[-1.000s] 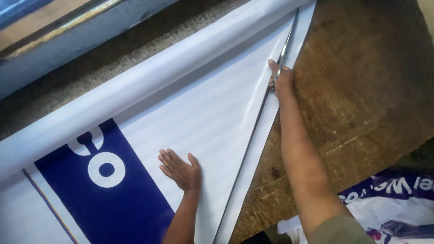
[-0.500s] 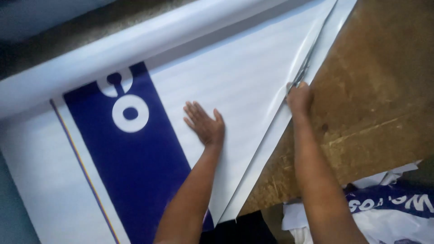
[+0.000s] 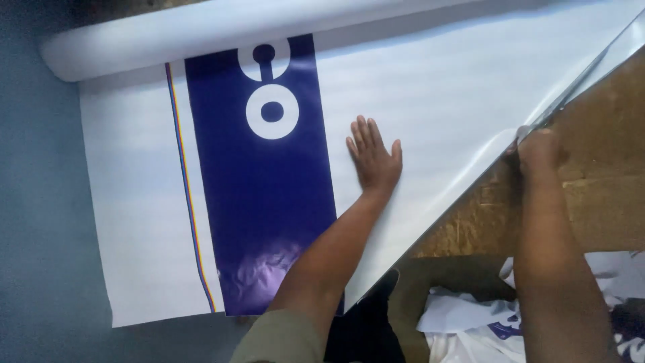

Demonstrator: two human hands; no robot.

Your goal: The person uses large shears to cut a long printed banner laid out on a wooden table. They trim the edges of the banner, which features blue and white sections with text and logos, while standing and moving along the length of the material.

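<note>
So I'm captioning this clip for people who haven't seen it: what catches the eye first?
A wide white printed sheet with a dark blue band fills the view, unrolled from a roll at the top. The left hand lies flat on it, fingers spread. At the sheet's slanted right edge, the right hand grips scissors over a brown board.
</note>
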